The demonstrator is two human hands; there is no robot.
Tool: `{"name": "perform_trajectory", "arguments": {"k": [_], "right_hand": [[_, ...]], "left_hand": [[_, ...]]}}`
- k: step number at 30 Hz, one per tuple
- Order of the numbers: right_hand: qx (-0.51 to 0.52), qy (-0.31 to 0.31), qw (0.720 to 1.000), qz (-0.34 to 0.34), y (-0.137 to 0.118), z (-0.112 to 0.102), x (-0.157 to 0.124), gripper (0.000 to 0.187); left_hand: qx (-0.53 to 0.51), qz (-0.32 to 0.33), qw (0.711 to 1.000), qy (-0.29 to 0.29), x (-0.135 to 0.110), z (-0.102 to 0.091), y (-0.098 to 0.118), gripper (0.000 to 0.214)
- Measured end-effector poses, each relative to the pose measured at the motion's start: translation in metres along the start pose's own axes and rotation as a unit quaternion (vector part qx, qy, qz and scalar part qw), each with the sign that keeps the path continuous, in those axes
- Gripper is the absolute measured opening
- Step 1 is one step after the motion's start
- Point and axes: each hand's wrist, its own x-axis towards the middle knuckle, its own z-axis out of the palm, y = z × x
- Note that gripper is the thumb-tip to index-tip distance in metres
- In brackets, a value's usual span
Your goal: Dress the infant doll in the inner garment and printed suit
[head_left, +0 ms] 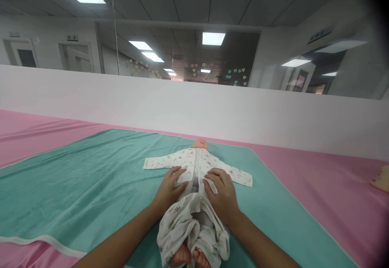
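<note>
A baby doll (200,144) lies on its back, its head far from me and its bare feet (181,255) close to me. It wears a white printed baby jumpsuit (209,161) with both long sleeves stretched out sideways. The front gapes down the middle, and the legs of the suit are bunched around the doll's shins. My left hand (170,189) lies on the left side of the suit's front, fingers apart. On the opposite side rests my right hand (221,193), its fingers slightly bent and thumb apart. Whether the fingertips pinch any cloth is hard to see.
Under the doll is a green cloth (106,179) with a white edge, spread over a pink cover (328,187). A low white wall (182,106) with glass above it stands behind. A beige object (381,178) sits at the far right edge.
</note>
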Motion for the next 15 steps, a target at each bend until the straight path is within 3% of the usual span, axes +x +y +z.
{"name": "perform_trajectory", "arguments": {"k": [4,7,9,12,15], "right_hand": [[-0.068,-0.085,0.991,0.073,0.006,0.009,0.006,0.022],[-0.113,-0.132,0.979,0.108,0.009,0.019,0.003,0.014],[-0.128,-0.143,0.973,0.127,0.012,0.023,0.001,0.007],[-0.102,-0.154,0.974,0.129,0.019,0.023,-0.001,0.015],[-0.012,-0.131,0.975,0.18,0.034,0.015,0.002,0.019]], "left_hand": [[0.144,-0.006,0.989,-0.045,0.024,-0.004,0.033,0.036],[0.261,-0.025,0.964,-0.052,0.039,0.001,0.057,0.025],[0.279,-0.02,0.959,-0.042,0.043,0.007,0.062,0.016],[0.204,-0.055,0.977,-0.017,0.045,0.011,0.052,0.014],[0.019,-0.15,0.988,0.042,0.046,0.003,0.026,0.019]]}}
